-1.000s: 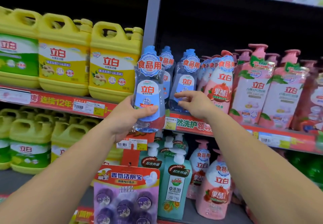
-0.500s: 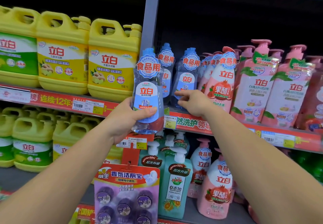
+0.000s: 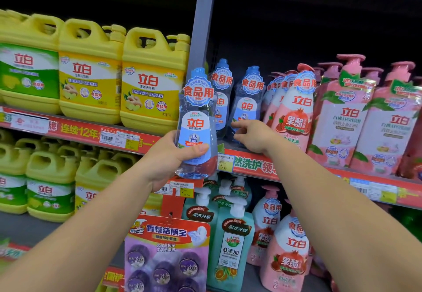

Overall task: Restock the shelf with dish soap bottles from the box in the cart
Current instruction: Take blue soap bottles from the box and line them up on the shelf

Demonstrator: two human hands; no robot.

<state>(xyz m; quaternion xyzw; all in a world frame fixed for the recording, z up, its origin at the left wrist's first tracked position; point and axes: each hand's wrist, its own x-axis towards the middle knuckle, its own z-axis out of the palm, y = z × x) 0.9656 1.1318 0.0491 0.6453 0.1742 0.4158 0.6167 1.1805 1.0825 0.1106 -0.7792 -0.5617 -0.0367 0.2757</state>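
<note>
The left hand [image 3: 167,159] is gripping a clear dish soap bottle [image 3: 196,129] upright, while the right hand [image 3: 253,135], fingers loosely spread, is touching a shelved bottle [image 3: 247,107].

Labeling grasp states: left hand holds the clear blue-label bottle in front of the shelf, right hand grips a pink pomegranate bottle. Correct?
Not quite. In the head view the right hand grips nothing: its fingers reach toward a blue-capped bottle standing on the shelf, left of the pink ones. The left hand does hold the clear blue-label bottle.

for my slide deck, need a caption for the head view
Left hand holds a clear blue-capped dish soap bottle while right hand reaches to shelved matching bottles.
</note>
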